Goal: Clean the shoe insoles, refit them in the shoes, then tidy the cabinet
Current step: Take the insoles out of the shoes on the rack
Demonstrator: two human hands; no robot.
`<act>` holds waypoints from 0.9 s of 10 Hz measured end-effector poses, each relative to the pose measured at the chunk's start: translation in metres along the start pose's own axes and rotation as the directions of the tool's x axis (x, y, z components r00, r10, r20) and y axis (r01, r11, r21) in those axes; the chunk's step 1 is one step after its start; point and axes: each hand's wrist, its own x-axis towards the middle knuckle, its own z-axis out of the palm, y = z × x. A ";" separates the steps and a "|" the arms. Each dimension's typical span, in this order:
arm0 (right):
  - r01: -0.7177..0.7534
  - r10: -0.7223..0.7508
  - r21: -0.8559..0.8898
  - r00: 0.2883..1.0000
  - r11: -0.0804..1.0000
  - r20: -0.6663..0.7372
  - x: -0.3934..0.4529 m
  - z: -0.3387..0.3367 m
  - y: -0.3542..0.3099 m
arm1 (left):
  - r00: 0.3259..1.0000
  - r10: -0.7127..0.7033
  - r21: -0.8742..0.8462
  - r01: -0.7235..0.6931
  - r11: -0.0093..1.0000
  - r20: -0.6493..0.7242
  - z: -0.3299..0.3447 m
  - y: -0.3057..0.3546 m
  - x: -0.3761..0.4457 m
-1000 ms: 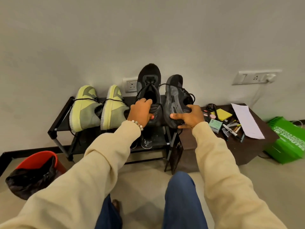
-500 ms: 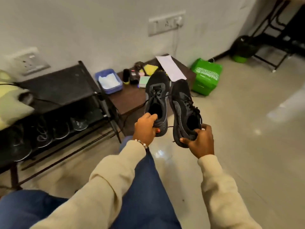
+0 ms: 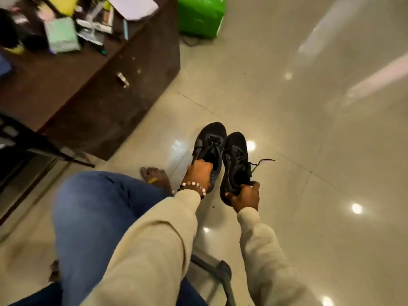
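Warm indoor light from overhead. Ceiling lamps show as small round glare spots on the glossy floor (image 3: 309, 107), one right beside the shoes (image 3: 223, 155), more toward the lower right. Long pale streaks of reflected light run across the upper right floor, washed out and soft. Cabinet (image 3: 92, 89) front sits in dull shade, dim at the far left edge. Motion blur is heavy: clutter on the cabinet top is smeared, the green bag (image 3: 201, 16) lacks detail, the knee (image 3: 95, 213) and sleeves are soft. The shoes and hands are the sharpest part, though still slightly soft. Wide-angle bending pulls the floor lines and edges outward.
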 end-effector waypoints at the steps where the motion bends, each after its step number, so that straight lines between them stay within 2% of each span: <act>1: -0.220 0.220 0.214 0.975 0.952 0.025 0.017 0.022 0.026 | 0.994 0.000 0.000 0.000 1.000 0.110 0.044 0.001 0.023; 3: -0.387 0.385 0.128 0.922 0.913 0.039 0.036 0.068 0.062 | 0.946 -0.002 0.040 -0.011 0.999 0.324 0.115 -0.021 0.046; 4: -0.431 0.430 0.020 0.901 0.902 0.056 0.051 0.091 0.075 | 0.895 -0.018 0.076 -0.018 0.997 0.446 0.142 -0.036 0.055; 5: -0.398 0.428 -0.213 0.896 0.892 0.117 0.057 0.104 0.078 | 0.838 0.005 0.121 -0.085 0.989 0.545 0.158 -0.046 0.060; 6: -0.424 0.472 -0.247 0.863 0.871 0.182 0.064 0.112 0.083 | 0.807 0.019 0.134 -0.121 0.983 0.591 0.170 -0.053 0.074; 7: -0.435 0.491 -0.267 0.848 0.860 0.198 0.066 0.111 0.092 | 0.769 0.060 0.043 -0.113 0.993 0.637 0.176 -0.054 0.086; 8: -0.411 0.467 -0.268 0.862 0.871 0.198 0.064 0.104 0.088 | 0.770 0.023 0.013 -0.041 0.999 0.637 0.174 -0.061 0.089; 9: -0.345 0.381 -0.202 0.907 0.916 0.179 0.062 0.092 0.063 | 0.797 -0.044 0.031 0.031 0.999 0.602 0.143 -0.063 0.089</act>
